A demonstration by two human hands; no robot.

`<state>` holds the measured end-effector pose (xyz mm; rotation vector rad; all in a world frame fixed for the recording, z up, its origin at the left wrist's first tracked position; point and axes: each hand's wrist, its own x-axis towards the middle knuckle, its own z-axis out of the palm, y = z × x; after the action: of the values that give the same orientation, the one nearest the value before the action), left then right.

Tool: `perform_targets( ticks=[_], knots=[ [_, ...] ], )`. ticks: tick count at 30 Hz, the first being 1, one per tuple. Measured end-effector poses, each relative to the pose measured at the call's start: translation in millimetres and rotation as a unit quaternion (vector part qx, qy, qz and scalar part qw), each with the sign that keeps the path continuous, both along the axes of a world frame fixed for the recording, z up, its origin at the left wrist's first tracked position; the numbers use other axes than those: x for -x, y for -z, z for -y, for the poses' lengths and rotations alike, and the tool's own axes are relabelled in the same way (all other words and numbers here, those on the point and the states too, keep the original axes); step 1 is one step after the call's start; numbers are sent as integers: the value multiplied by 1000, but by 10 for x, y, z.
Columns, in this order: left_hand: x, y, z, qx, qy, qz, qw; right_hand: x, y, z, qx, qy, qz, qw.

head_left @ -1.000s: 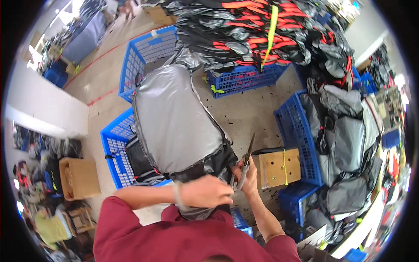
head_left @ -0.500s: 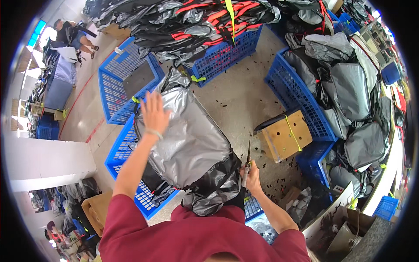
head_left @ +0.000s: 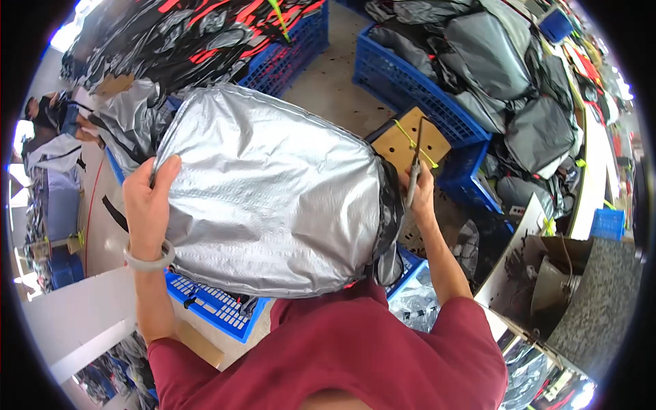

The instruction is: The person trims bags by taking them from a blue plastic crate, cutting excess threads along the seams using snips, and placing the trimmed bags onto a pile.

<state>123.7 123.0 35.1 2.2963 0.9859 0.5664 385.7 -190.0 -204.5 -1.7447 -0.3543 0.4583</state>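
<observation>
Bag (head_left: 273,198): silver-faced and creased, with black material along its right end, it lies broadside before a worker, above a blue basket; whether the two touch cannot be told.
Left hand (head_left: 152,201): grasping the bag's left edge, thumb on the silver face, the other fingers mostly hidden behind it.
Wristband (head_left: 149,257): pale, around the left wrist.
Right hand (head_left: 420,191): closed around scissors (head_left: 415,171), just beyond the bag's black end, the dark point directed away from the body.
Shirt (head_left: 328,342): maroon, short-sleeved, close behind the bag's near edge.
Blue basket (head_left: 217,311): slatted, partly covered by the bag.
Cardboard box (head_left: 434,140): punched with holes and tied with yellow-green cord, near the scissors.
Blue crate (head_left: 410,75): beyond the box, heaped with grey and silver bags (head_left: 488,51).
Pile (head_left: 171,41): black, silver and red-orange pieces, upper left.
Co-worker (head_left: 51,116): well apart at far left, small and blurred.
</observation>
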Motion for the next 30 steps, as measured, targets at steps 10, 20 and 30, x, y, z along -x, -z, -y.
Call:
perform_targets(
  ticks=[10, 20, 30],
  knots=[
    [-186, 206, 463, -62, 66, 43, 995, -88, -29, -121, -3, -29, 63, 998],
    [-134, 481, 589, 7, 26, 88, 996, 144, 752, -66, -185, 130, -125, 966],
    [-42, 755, 340, 40, 4, 93, 995, 354, 499, 292, 93, 90, 104, 986]
  ],
)
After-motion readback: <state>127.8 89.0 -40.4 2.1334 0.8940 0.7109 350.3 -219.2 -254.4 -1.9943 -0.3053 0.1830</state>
